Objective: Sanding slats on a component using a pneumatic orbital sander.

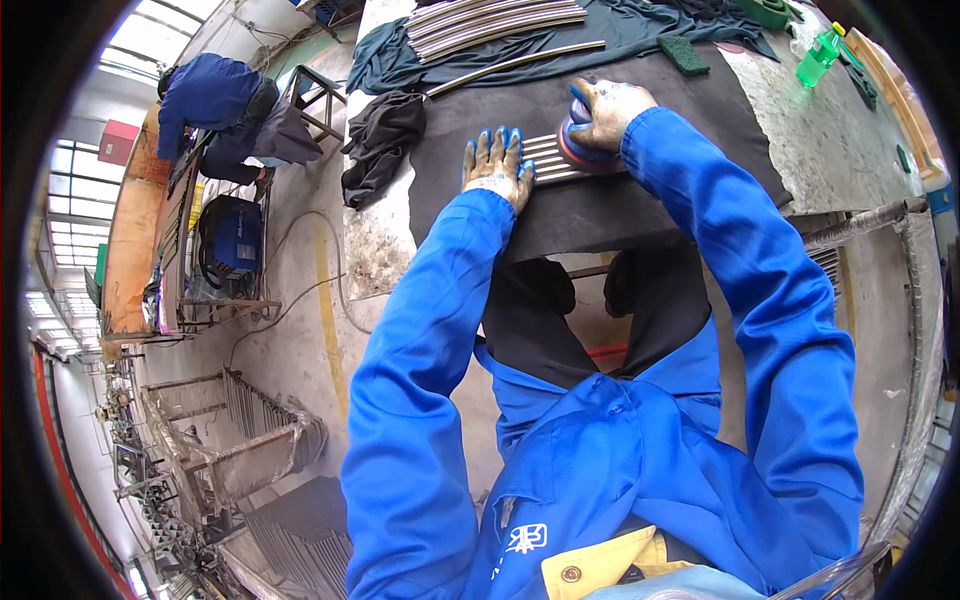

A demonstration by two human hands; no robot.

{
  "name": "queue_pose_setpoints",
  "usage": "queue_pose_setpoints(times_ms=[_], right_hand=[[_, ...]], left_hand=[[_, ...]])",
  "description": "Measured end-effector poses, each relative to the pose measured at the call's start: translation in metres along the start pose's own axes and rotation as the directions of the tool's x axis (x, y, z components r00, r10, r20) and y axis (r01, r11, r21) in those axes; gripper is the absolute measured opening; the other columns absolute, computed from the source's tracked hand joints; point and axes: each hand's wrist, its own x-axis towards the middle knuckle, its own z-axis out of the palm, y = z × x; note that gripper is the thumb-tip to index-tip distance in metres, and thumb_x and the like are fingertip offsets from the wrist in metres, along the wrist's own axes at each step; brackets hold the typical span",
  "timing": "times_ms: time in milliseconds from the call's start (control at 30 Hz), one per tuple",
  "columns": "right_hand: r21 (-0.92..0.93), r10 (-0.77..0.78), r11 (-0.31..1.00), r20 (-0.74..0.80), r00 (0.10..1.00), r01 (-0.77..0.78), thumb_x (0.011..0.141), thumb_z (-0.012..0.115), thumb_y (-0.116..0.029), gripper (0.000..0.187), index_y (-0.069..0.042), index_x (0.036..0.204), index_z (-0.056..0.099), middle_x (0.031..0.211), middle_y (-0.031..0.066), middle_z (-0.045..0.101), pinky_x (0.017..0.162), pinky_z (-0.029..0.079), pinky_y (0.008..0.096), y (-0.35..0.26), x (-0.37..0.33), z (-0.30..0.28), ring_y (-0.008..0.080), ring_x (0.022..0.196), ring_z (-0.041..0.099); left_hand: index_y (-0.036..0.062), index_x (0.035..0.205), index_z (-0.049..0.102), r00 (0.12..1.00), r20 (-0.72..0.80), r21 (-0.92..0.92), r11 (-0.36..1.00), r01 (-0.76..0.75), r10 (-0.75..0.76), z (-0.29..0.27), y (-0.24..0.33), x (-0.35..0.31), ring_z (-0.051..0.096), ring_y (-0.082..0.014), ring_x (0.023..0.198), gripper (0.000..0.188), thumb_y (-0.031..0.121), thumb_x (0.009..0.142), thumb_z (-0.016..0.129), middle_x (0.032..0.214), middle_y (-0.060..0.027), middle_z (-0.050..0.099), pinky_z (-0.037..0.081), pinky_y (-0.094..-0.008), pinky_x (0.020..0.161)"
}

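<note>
Both my hands wear whitish work gloves with blue and dark soiling. On a dark mat (590, 222), several thin silvery metal rods (543, 158) lie side by side. My left hand (497, 170) rests flat at their left end, its fingers stretched out and slightly apart. Wrapped around a round sander (577, 148), blue with a dark red lower rim, is my right hand (612, 112). The sander sits on the right part of the rods and hides what lies under it.
Beyond the mat, more rods (490, 28) lie on dark green cloth (385, 66). A black cloth (385, 140), green scouring pad (684, 56) and green bottle (820, 56) surround the work. At left, a person (215, 95) bends near a blue machine (232, 238). A metal rack (235, 440) stands lower left.
</note>
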Motion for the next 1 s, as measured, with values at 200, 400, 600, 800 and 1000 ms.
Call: queue_pose_setpoints(times_ms=[200, 400, 600, 800, 1000], right_hand=[[-0.008, -0.007, 1.0, -0.026, 1.0, 0.007, 0.081, 0.062, -0.05, 0.071, -0.014, 0.14, 0.043, 0.126, 0.014, 0.059, 0.096, 0.048, 0.0399, -0.004, 0.003, 0.002, 0.0304, 0.112, 0.06], [-0.024, -0.012, 1.0, -0.071, 0.997, 0.01, 0.083, 0.062, -0.049, 0.067, -0.015, 0.138, 0.046, 0.124, 0.0128, 0.062, 0.091, 0.052, 0.0431, -0.002, 0.007, 0.005, 0.0297, 0.109, 0.063], [-0.02, -0.001, 1.0, -0.033, 0.999, 0.0, 0.082, 0.062, -0.049, 0.073, -0.014, 0.142, 0.041, 0.129, 0.0136, 0.058, 0.098, 0.047, 0.0394, 0.001, 0.009, 0.001, 0.0297, 0.115, 0.058], [-0.008, 0.008, 1.0, -0.032, 0.999, -0.008, 0.081, 0.062, -0.049, 0.075, -0.014, 0.143, 0.04, 0.13, 0.0139, 0.056, 0.099, 0.046, 0.0379, 0.003, 0.012, 0.003, 0.0295, 0.117, 0.057], [-0.008, 0.015, 1.0, -0.014, 1.0, -0.015, 0.081, 0.062, -0.05, 0.075, -0.014, 0.144, 0.039, 0.131, 0.0141, 0.056, 0.099, 0.046, 0.0375, 0.003, 0.017, 0.002, 0.029, 0.117, 0.057]], left_hand=[[0.0161, 0.152, 0.021, 1.0, 0.012, -0.016, 1.0, 0.014, -0.014, -0.002, -0.003, 0.01, 0.012, -0.0314, 0.147, 0.063, 0.047, 0.097, 0.028, 0.158, -0.0091, 0.019, 0.004, -0.0448, 0.119], [0.0144, 0.151, 0.025, 1.0, 0.007, -0.052, 0.998, 0.017, -0.017, -0.003, -0.004, 0.019, 0.011, -0.0325, 0.147, 0.063, 0.045, 0.097, 0.031, 0.157, -0.0106, 0.021, 0.003, -0.0456, 0.119], [0.0144, 0.151, 0.026, 0.999, 0.003, -0.053, 0.998, 0.036, -0.035, -0.002, -0.005, 0.025, 0.012, -0.0323, 0.147, 0.063, 0.045, 0.096, 0.032, 0.157, -0.0103, 0.021, 0.003, -0.0453, 0.119], [0.0185, 0.153, 0.02, 0.997, 0.046, 0.034, 0.998, 0.054, -0.055, -0.001, -0.007, 0.036, 0.011, -0.0323, 0.147, 0.065, 0.051, 0.097, 0.026, 0.158, -0.0085, 0.019, 0.004, -0.045, 0.118], [0.0186, 0.152, 0.022, 0.997, 0.035, 0.012, 0.998, 0.061, -0.062, 0.001, -0.009, 0.043, 0.011, -0.0323, 0.147, 0.064, 0.051, 0.097, 0.026, 0.158, -0.0089, 0.02, 0.004, -0.045, 0.118]])
